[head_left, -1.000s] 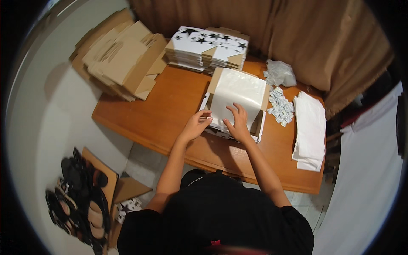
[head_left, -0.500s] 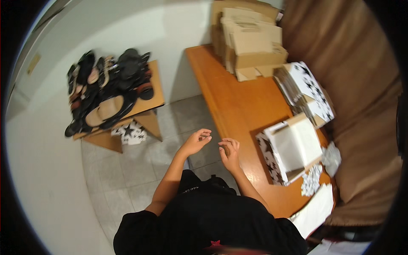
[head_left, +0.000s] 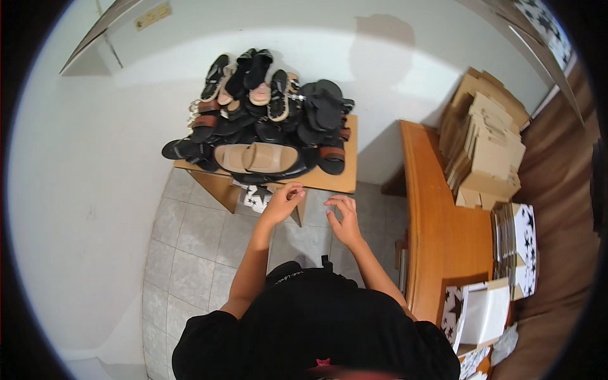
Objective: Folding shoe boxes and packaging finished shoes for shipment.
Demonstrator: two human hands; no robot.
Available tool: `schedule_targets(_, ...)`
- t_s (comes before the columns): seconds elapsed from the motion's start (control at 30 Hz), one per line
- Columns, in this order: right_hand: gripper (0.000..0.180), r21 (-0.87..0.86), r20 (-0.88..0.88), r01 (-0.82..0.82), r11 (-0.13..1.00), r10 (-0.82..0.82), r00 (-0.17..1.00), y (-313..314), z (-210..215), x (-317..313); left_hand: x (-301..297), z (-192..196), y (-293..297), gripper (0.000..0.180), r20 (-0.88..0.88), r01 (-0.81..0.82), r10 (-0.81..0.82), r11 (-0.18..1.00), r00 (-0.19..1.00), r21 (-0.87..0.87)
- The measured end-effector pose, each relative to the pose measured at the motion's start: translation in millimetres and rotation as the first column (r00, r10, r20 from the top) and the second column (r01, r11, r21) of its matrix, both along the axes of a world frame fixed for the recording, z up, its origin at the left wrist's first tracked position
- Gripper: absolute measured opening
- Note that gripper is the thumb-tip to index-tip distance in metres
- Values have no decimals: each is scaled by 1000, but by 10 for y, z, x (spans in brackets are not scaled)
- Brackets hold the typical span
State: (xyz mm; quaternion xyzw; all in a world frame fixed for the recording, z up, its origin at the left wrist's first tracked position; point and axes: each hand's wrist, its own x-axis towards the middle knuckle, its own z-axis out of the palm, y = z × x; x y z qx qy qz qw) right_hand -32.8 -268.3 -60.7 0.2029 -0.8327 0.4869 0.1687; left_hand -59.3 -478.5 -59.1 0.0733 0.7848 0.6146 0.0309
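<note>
Both of my hands hang in the air before the small wooden table with footwear piled on it. My left hand is nearest the table's front edge, its fingers loosely bent and nothing in them. To its right, my right hand is also bare, with thumb and fingers apart. A pair of black sandals with beige insoles lies along the front of the pile. Behind are black sandals with brown straps, dark slippers and several other shoes. Whether my left fingertips touch the edge I cannot tell.
On the right stands a long wooden desk. It bears folded brown cardboard boxes, a stack of star-patterned boxes and an open white box. Star-patterned card shows beneath the small table. A brown curtain hangs beyond the desk.
My view has turned left, so the shoe table now lies straight ahead and the desk has shifted right. My hands keep nearly the same pose, still empty.
</note>
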Motion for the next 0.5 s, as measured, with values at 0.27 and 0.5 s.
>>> schedule_targets(0.27, 24, -7, -8, -178, 984, 178, 984, -593, 173, -940, -469, 163, -793, 30, 13, -134, 134, 990, 991, 35)
schedule_targets(0.5, 27, -15, -48, -265, 964, 264, 963, -763, 326, -1714, -1088, 255, -1154, 37, -94, -246, 250, 968, 964, 58)
